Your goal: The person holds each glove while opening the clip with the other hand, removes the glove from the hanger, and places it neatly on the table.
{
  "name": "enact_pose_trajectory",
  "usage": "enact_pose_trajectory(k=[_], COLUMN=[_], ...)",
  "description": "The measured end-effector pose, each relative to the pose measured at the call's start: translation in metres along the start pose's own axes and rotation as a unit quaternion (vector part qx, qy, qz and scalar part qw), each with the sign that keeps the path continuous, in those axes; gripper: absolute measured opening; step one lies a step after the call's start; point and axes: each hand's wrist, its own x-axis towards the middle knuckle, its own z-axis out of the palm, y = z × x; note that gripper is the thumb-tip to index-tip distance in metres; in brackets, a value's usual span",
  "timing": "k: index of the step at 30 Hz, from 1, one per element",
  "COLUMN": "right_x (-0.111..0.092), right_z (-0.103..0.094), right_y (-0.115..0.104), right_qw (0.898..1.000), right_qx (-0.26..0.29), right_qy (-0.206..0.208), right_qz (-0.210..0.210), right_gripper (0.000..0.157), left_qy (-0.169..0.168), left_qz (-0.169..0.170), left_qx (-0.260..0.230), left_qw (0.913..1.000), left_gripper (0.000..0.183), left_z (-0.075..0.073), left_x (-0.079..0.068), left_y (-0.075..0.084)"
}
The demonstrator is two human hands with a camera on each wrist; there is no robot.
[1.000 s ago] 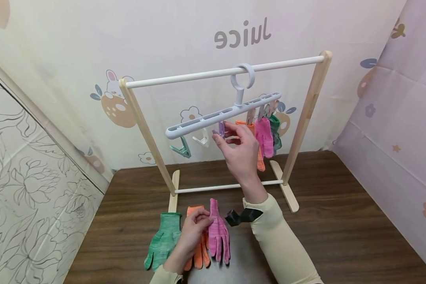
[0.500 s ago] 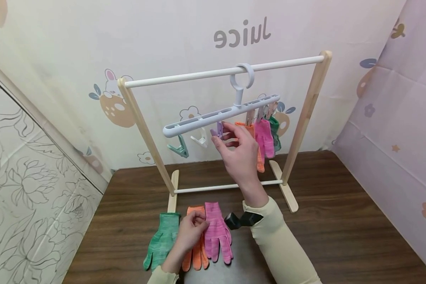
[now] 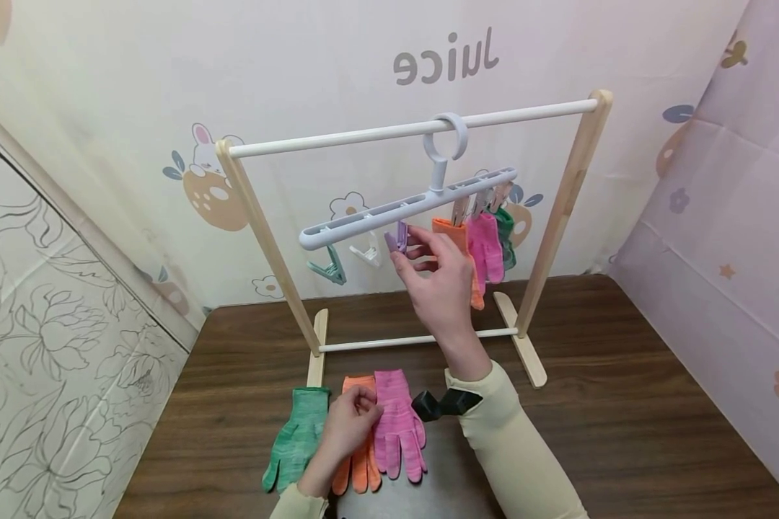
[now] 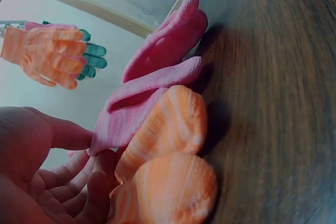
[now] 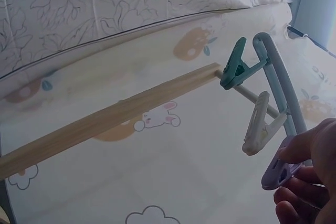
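Note:
My right hand (image 3: pixel 438 277) is raised under the grey hanger (image 3: pixel 396 214) and grips a purple clothespin (image 5: pixel 278 169) between thumb and fingers. Low on the table, my left hand (image 3: pixel 352 419) pinches the edge of a pink glove (image 3: pixel 397 425) between thumb and index finger, as the left wrist view shows. Under that hand, partly hidden, lies an orange glove (image 3: pixel 361 472). A green glove (image 3: pixel 300 436) lies flat to its left. Two more clothespins, one white (image 5: pixel 257 124) and one teal (image 5: pixel 236 69), hang from the hanger's left half with nothing in them.
The hanger hooks over the white top rod (image 3: pixel 337 139) of a wooden rack (image 3: pixel 561 216). From its right half, clothespins hold an orange glove (image 3: pixel 450 229), a pink glove (image 3: pixel 485 245) and a green glove (image 3: pixel 506 234). The rack's feet stand on the dark wooden table (image 3: pixel 623 404).
The pink glove on the table has turned from edge-on to lying flatter, its cuff lower and further left. My right hand stays at the purple clothespin.

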Motion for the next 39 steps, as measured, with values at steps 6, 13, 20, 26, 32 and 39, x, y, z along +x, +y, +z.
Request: enact_pose_trajectory(k=[6, 13, 20, 26, 32, 39], right_x=[-0.001, -0.002, -0.002, -0.002, -0.004, -0.004], right_z=[0.0, -0.002, -0.004, -0.006, -0.007, -0.015], right_y=[0.004, 0.01, 0.012, 0.014, 0.017, -0.006], right_qw=[1.0, 1.0, 1.0, 1.0, 1.0, 1.0], right_qx=[-0.002, 0.002, 0.01, 0.013, 0.001, -0.019], right_qy=[-0.005, -0.002, -0.011, -0.025, -0.028, -0.017], right_qz=[0.006, 0.007, -0.001, -0.008, 0.002, 0.011], right_gripper=[0.038, 0.036, 0.035, 0.031, 0.031, 0.026], left_qy=[-0.018, -0.026, -0.028, -0.034, -0.031, -0.03], left_qz=[-0.012, -0.017, -0.015, -0.013, -0.012, -0.014], left_qx=[-0.021, -0.027, -0.033, -0.03, -0.027, -0.034], left_qw=[0.9996, 0.9991, 0.9989, 0.9989, 0.9991, 0.9989], left_gripper=[0.016, 0.019, 0.02, 0.022, 0.02, 0.021], left_z=[0.002, 0.002, 0.001, 0.001, 0.001, 0.001], left_x=[0.001, 0.001, 0.002, 0.001, 0.002, 0.001], left_y=[-0.006, -0.009, -0.009, -0.006, -0.006, -0.006])
